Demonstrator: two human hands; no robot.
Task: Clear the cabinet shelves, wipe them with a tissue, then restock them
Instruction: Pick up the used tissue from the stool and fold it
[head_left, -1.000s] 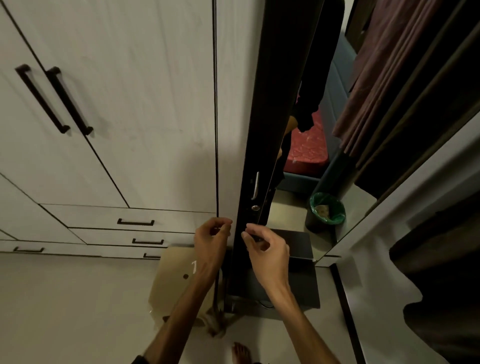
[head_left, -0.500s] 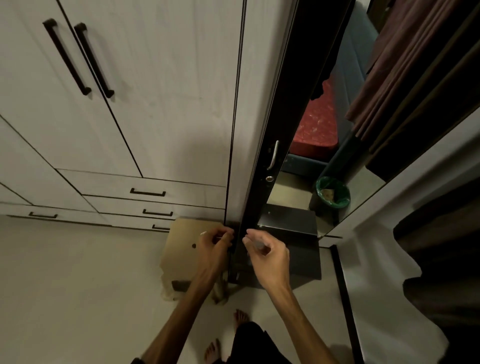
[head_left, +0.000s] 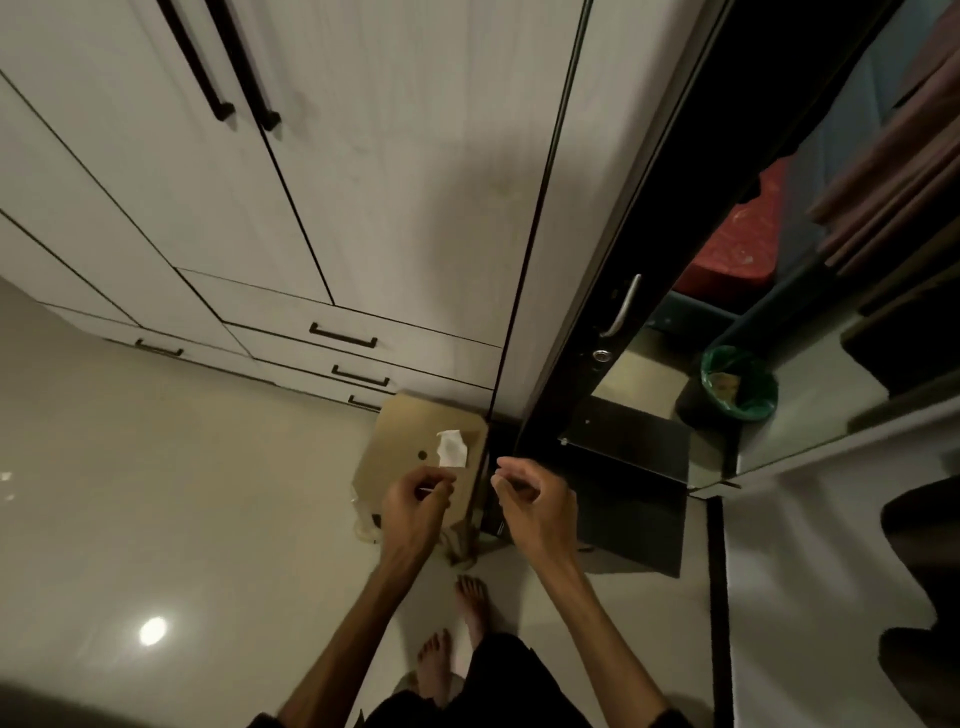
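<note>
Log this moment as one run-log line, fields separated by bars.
left hand: pinching white tissue | right hand: curled, holds nothing visible | below hands: cardboard box on floor | white cabinet doors: closed

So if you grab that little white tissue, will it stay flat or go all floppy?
Probably floppy: the tissue already looks crumpled and bent, with uneven edges, above the cardboard box. It is likely very light, since it is small and thin-looking beside the left hand. It may tear easily if tugged, though the dim picture does not show how strong it is.

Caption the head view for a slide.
Left hand pinches a white tissue above a cardboard box; right hand empty.
</note>
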